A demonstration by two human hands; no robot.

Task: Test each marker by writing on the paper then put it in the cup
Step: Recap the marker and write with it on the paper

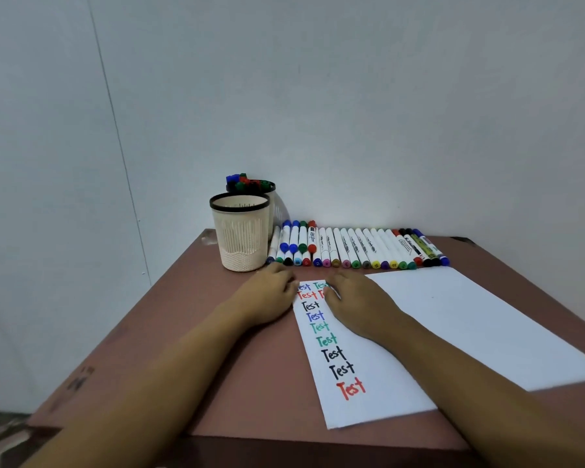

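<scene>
1. Now both of my bare forearms reach forward across a reddish-brown table (183, 349), seen from above.
2. My left hand (272, 292) lies palm down on the table, fingers relaxed and holding nothing, its fingertips at the far left corner of the paper (352, 376).
3. My right hand (355, 298) lies palm down on the far end of that paper, fingers loosely spread, also holding nothing.
4. That paper carries the word "Test" many times (in blue, green, red and black), running in a column toward me.
5. A blank sheet (470, 315) lies just to the right, partly under my right forearm.
6. Beyond my hands, a row of markers (352, 251) lies side by side along the far edge, caps pointing toward me.
7. A cream front cup (240, 241) with a black rim stands left of the row, near my left hand.
8. Behind it, touching or nearly so, a rear cup (277, 211) holds several capped markers (242, 182).
9. A plain pale wall (352, 96) rises behind the table.
</scene>
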